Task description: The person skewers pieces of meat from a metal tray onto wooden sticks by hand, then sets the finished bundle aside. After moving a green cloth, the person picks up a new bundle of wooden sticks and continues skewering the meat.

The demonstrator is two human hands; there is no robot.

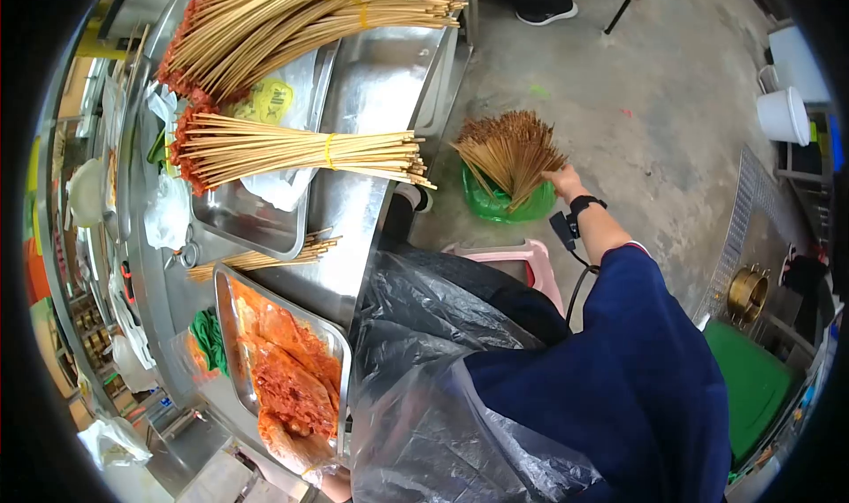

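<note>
My right hand (567, 184) reaches down to the floor, its fingers closed at the edge of a fanned bundle of thin bamboo skewers (513, 154). These skewers stand in a green plastic bag (495, 201). In a clear plastic glove, my left hand (299, 450) rests at the near end of a metal tray (346, 375) of red marinated meat (296, 375); its fingers are hard to make out. Several bundles of meat-tipped skewers (301, 149), tied with yellow bands, lie on the steel table.
A pink plastic stool (495, 254) stands beside my legs. On the steel table (371, 70) are a second metal tray (296, 238), loose skewers (265, 260), scissors (187, 254) and a green cloth (209, 339). A person's shoe (546, 12) shows beyond the table.
</note>
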